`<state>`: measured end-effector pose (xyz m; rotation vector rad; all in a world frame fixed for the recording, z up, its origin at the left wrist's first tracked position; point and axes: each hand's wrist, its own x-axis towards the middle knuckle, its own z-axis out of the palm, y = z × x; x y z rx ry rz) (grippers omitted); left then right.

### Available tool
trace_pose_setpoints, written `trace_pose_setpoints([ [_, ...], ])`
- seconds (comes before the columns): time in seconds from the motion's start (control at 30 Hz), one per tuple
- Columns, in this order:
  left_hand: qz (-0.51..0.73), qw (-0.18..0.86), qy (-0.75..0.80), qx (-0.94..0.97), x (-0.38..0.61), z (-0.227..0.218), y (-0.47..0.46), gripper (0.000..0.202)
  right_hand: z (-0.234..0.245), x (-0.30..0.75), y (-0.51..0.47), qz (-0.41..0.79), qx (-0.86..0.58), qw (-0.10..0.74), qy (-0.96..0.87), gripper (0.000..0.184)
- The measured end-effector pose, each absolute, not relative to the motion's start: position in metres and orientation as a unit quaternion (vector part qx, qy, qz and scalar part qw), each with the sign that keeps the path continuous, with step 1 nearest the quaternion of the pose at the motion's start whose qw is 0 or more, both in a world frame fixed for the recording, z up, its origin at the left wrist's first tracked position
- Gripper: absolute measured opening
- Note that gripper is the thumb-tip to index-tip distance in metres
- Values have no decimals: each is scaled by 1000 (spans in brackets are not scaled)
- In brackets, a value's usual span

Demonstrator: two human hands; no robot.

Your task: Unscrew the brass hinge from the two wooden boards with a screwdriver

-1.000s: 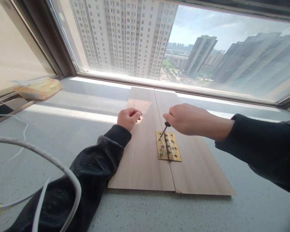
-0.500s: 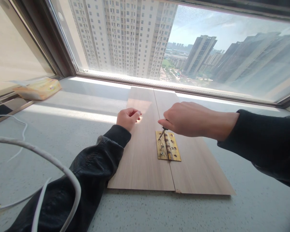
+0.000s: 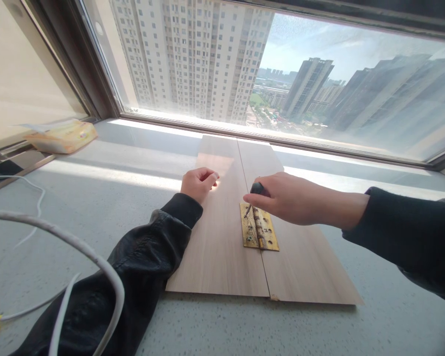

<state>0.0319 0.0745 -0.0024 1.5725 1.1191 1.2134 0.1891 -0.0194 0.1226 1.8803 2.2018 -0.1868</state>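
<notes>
A worn brass hinge (image 3: 251, 235) lies open flat across the seam between a left wooden board (image 3: 215, 247) and a right wooden board (image 3: 311, 262). Screws show in its left leaf; holes show in the right one. My right hand (image 3: 278, 198) is closed round the dark handle of a screwdriver (image 3: 257, 188), whose shaft slants down to the upper part of the left leaf. Resting over the left board, my left hand (image 3: 200, 184) has its fingers curled and pinched together; whatever is between them, if anything, is hidden.
Beneath the boards is a pale speckled sill (image 3: 141, 173). White cables (image 3: 96, 257) loop across the lower left, in front of my left sleeve. A yellow tissue pack (image 3: 65, 137) sits at the far left. Behind the boards runs a window frame (image 3: 193, 125).
My right hand has lowered slightly and turned, so the screwdriver's handle now shows above the thumb. My left hand keeps its pose, and the whole view has shifted a little.
</notes>
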Motion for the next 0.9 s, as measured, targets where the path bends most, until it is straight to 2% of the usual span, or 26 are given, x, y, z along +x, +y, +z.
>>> trace_pose_setpoints([
  [0.2, 484, 415, 443, 630, 31, -1, 73, 22, 123, 183, -17, 49, 673, 138, 725, 68],
  [0.4, 484, 418, 441, 630, 31, -2, 74, 21, 125, 183, -10, 112, 668, 111, 727, 53],
  [0.5, 484, 416, 442, 630, 32, -2, 74, 21, 128, 180, -8, 126, 656, 138, 731, 57],
  [0.63, 483, 416, 442, 631, 32, -2, 75, 21, 130, 180, -5, 93, 627, 172, 754, 55],
  [0.9, 484, 416, 444, 629, 32, -4, 77, 20, 138, 196, 1, -46, 514, 169, 840, 30],
])
